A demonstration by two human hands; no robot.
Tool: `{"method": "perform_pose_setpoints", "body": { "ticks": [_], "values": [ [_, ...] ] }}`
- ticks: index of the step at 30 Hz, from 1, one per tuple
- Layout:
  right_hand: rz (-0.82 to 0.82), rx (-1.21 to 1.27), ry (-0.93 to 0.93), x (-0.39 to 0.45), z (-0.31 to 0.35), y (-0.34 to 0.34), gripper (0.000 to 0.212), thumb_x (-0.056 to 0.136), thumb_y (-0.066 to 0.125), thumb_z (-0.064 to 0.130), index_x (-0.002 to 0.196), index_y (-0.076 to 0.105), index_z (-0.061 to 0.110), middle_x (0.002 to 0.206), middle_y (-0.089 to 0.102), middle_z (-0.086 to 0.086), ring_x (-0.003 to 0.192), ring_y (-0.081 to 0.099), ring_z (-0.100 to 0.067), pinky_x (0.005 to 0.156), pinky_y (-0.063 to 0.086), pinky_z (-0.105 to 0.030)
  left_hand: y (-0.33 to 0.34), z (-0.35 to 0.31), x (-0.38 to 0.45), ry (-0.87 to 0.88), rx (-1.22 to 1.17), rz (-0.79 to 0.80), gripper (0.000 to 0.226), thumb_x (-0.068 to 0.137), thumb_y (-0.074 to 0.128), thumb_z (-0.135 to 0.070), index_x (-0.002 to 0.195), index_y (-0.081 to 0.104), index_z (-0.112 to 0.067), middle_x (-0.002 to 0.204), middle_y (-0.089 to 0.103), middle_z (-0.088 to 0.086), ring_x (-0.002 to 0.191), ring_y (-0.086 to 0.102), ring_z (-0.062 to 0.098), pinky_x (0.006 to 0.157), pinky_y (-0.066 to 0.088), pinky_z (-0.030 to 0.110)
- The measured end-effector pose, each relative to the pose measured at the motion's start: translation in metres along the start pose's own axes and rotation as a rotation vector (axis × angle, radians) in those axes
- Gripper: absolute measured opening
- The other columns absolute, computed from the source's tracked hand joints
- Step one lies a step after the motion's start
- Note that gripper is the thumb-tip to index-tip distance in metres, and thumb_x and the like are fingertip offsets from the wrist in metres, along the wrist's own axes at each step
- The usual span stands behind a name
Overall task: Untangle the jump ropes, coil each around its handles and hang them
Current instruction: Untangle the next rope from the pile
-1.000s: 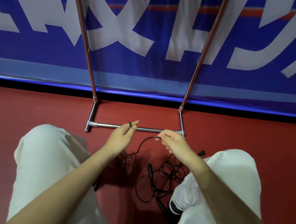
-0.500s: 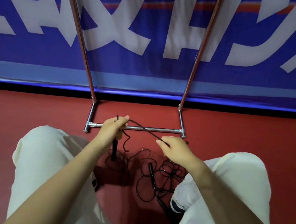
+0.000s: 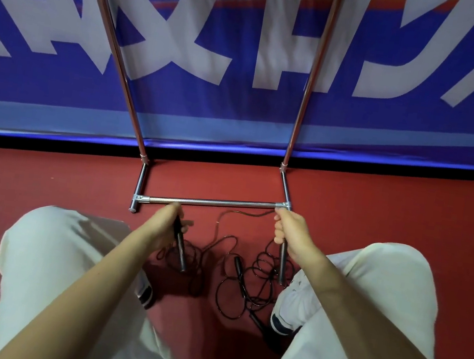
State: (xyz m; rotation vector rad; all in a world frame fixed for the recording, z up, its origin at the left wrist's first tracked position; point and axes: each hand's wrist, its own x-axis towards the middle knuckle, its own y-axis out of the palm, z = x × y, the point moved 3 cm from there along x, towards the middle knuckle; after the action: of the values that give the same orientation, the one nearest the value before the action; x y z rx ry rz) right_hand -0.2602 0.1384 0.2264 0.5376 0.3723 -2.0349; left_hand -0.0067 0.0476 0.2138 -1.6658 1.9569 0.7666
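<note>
Black jump ropes [image 3: 248, 289] lie tangled on the red floor between my knees. My left hand [image 3: 168, 223] grips a black handle [image 3: 180, 248] that hangs down from my fist. My right hand [image 3: 290, 231] grips another black handle [image 3: 282, 263], also pointing down. A thin black cord [image 3: 243, 214] runs from my right hand leftward and droops toward the pile. A third handle [image 3: 238, 267] lies on the floor among the loops. The chrome rack [image 3: 211, 202] stands just beyond my hands.
The rack's two upright poles [image 3: 120, 52] rise against a blue banner with white letters [image 3: 245, 60]. My bent knees in white trousers [image 3: 48, 251] flank the ropes. My shoes [image 3: 285, 309] sit close to the tangle on the red floor.
My hands have moved apart, the right one out to the rack's right corner. Each now grips a handle hanging down; a second ago both only pinched cord.
</note>
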Motion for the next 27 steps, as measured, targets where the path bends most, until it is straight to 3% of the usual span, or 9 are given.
{"method": "perform_pose_setpoints", "body": {
  "ticks": [3,5,8,10,13,15,18,22,27],
  "values": [
    [-0.017,0.315,0.086,-0.002,0.001,0.007,0.029,0.099,0.038,0.01,0.071,0.047,0.007,0.048,0.036,0.001,0.036,0.032,-0.009,0.036,0.029,-0.02,0.012,0.009,-0.003,-0.007,-0.076,0.034,0.015,0.098,0.038,0.007,0.087,0.046,0.003,0.081,0.049,0.017,0.074,0.058,0.027,0.061,0.056,0.025],
    [0.012,0.367,0.069,-0.008,0.003,0.011,0.031,0.1,0.041,0.007,0.072,0.053,0.003,0.052,0.047,-0.003,0.044,0.045,-0.014,0.043,0.044,-0.024,0.02,0.012,-0.013,0.004,0.013,0.133,0.012,0.102,0.044,-0.003,0.099,0.054,0.003,0.084,0.063,0.017,0.074,0.064,0.025,0.059,0.058,0.028],
    [0.044,0.162,-0.035,-0.01,0.001,0.016,0.029,0.096,0.054,0.01,0.07,0.068,0.007,0.073,0.065,-0.005,0.073,0.06,-0.017,0.076,0.052,-0.028,0.029,0.009,-0.02,0.055,0.208,0.204,0.026,0.105,0.044,-0.028,0.106,0.064,-0.012,0.084,0.075,0.002,0.065,0.069,0.012,0.059,0.048,0.024],
    [0.025,-0.016,-0.093,-0.011,-0.001,0.017,0.028,0.093,0.06,0.014,0.069,0.074,0.017,0.083,0.069,0.003,0.082,0.061,-0.01,0.087,0.047,-0.028,0.032,0.008,-0.02,0.099,0.218,0.183,0.031,0.104,0.045,-0.035,0.105,0.066,-0.012,0.068,0.07,-0.001,0.044,0.052,0.007,0.048,0.04,0.019],
    [0.025,-0.058,-0.115,-0.012,-0.001,0.018,0.024,0.096,0.056,0.013,0.077,0.072,0.012,0.072,0.062,0.002,0.058,0.059,-0.001,0.068,0.049,-0.018,0.03,0.007,-0.015,0.14,0.197,0.068,0.033,0.102,0.05,-0.032,0.102,0.068,-0.005,0.05,0.044,-0.005,0.038,0.03,0.009,0.043,0.027,0.02],
    [0.02,-0.017,-0.115,-0.014,0.0,0.017,0.023,0.096,0.056,0.014,0.079,0.071,0.01,0.072,0.06,-0.001,0.06,0.059,-0.007,0.062,0.051,-0.018,0.03,0.007,-0.014,0.106,0.138,0.032,0.034,0.103,0.047,-0.026,0.101,0.067,0.001,0.054,0.04,-0.002,0.039,0.03,0.01,0.047,0.023,0.024],
    [0.022,0.073,-0.08,-0.015,0.001,0.014,0.019,0.096,0.059,0.014,0.083,0.072,0.008,0.073,0.06,0.0,0.067,0.058,-0.013,0.063,0.053,-0.021,0.035,0.008,-0.018,0.058,0.095,0.072,0.037,0.105,0.04,-0.02,0.089,0.065,0.002,0.061,0.043,0.003,0.038,0.035,0.01,0.043,0.029,0.023],
    [0.159,0.245,0.046,-0.018,-0.001,0.017,0.014,0.092,0.063,0.011,0.091,0.068,-0.001,0.078,0.066,-0.006,0.071,0.061,-0.016,0.061,0.054,-0.022,0.046,0.011,-0.03,0.014,0.059,0.12,0.042,0.105,0.044,-0.025,0.074,0.058,-0.001,0.048,0.056,0.006,0.039,0.058,0.016,0.04,0.048,0.02],
    [0.248,0.382,0.138,-0.022,-0.008,0.033,0.01,0.093,0.06,0.006,0.085,0.064,0.0,0.079,0.068,-0.01,0.071,0.061,-0.016,0.061,0.056,-0.022,0.059,0.021,-0.044,-0.097,0.106,0.309,0.037,0.103,0.045,-0.038,0.08,0.054,-0.011,0.079,0.068,0.016,0.064,0.071,0.029,0.056,0.059,0.035]
  ]
}}
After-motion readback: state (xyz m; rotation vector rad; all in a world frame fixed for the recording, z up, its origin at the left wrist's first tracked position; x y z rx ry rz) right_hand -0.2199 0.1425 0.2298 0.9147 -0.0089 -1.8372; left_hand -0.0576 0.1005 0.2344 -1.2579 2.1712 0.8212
